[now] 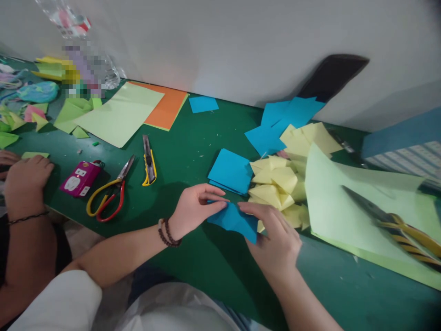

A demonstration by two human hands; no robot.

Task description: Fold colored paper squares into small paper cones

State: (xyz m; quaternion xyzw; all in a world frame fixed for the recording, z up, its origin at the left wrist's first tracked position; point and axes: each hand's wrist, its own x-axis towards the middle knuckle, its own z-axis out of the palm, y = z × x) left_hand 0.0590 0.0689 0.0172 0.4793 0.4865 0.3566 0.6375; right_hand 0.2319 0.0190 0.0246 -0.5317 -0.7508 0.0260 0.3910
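Note:
Between my two hands, just above the table, is a blue sheet of paper [237, 224], bent along its upper edge. My left hand [198, 207] pinches its upper left corner between thumb and fingers. My right hand [275, 230] grips the right side, with the index finger on the top edge and the thumb partly hidden behind the paper. Right beyond them lies a stack of blue paper squares [230, 170]. A pile of folded pale yellow paper pieces [275, 181] sits beside that stack, close to my right hand.
Red-and-yellow-handled scissors [112, 193], a yellow box cutter [149, 161] and a magenta box [81, 178] lie at left. More scissors [392, 223] rest on green sheets [330, 197] at right. A dark phone-like slab [334, 76] leans on the wall. Another person's hand [29, 177] is far left.

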